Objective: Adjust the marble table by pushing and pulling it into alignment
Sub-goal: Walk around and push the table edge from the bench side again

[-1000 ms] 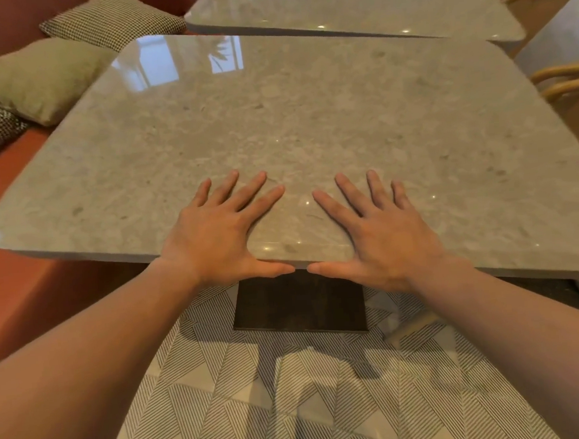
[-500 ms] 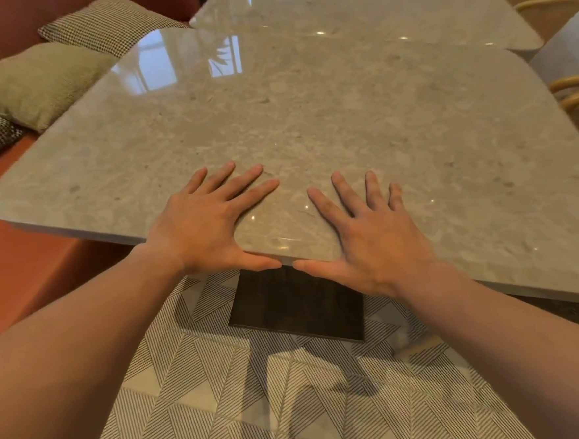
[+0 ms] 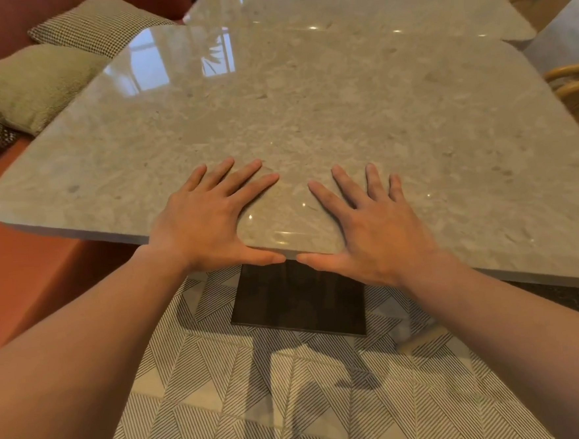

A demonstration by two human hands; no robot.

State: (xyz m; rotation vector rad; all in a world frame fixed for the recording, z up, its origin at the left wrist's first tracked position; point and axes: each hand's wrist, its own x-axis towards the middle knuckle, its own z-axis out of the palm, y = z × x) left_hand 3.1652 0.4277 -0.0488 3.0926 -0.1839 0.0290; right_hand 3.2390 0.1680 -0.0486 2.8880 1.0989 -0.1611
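Head view shows the left hand [image 3: 202, 222] and the right hand [image 3: 367, 220] lying flat on the near edge of the marble tabletop [image 3: 308, 115], fingers spread wide and thumbs tucked along the edge, nearly touching each other. Just under the hands, below the tabletop, sits its dark base [image 3: 297, 304] on the striped floor [image 3: 260, 410]. At the far side of the tabletop a second tabletop [image 3: 351, 2] sits right up against it, and pillows [image 3: 28, 83] lie on the orange bench [image 3: 21, 272] to its left.

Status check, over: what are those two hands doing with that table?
Left hand and right hand flat, fingers spread, on marble table near edge. Second table close behind it. Over.
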